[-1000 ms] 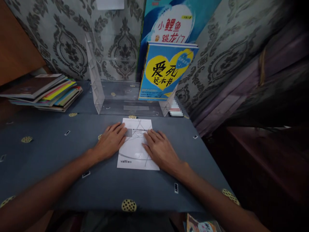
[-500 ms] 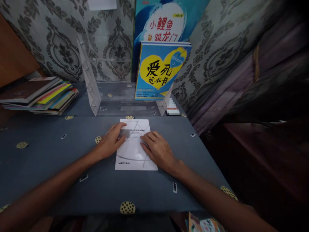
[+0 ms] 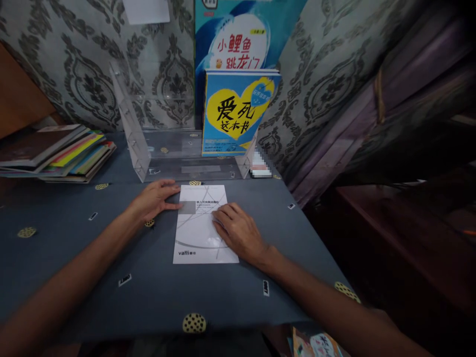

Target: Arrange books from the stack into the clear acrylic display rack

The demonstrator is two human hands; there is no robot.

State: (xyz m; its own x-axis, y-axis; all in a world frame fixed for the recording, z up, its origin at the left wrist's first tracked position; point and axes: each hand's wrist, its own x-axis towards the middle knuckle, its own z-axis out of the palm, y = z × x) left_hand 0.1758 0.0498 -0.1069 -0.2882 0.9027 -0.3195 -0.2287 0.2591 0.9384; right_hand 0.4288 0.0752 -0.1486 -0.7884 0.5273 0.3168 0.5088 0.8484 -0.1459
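A white booklet point(image 3: 203, 233) with thin grey curved lines, "vatti" lettering at its lower left and a grey rectangle lies flat on the cloth-covered table. Its left edge is beside my left hand point(image 3: 154, 202). That hand is open, thumb apart from the fingers, with the tips at the booklet's upper left edge; whether they touch it I cannot tell. My right hand point(image 3: 240, 230) rests on the right side of the booklet, palm down, its fingers loosely bent and lying on the cover. Nothing is gripped in either hand.
Behind the booklet stands a clear acrylic rack point(image 3: 136, 144). A blue and yellow book point(image 3: 232, 136) leans in it, with a larger teal book point(image 3: 282, 29) behind. To the left is a stack of books point(image 3: 55, 148). The table's right edge borders a dark area.
My left hand has drawn off the booklet to the left, and its thumb and fingers have spread. On the booklet, my right hand stays in place. The view has shifted slightly.
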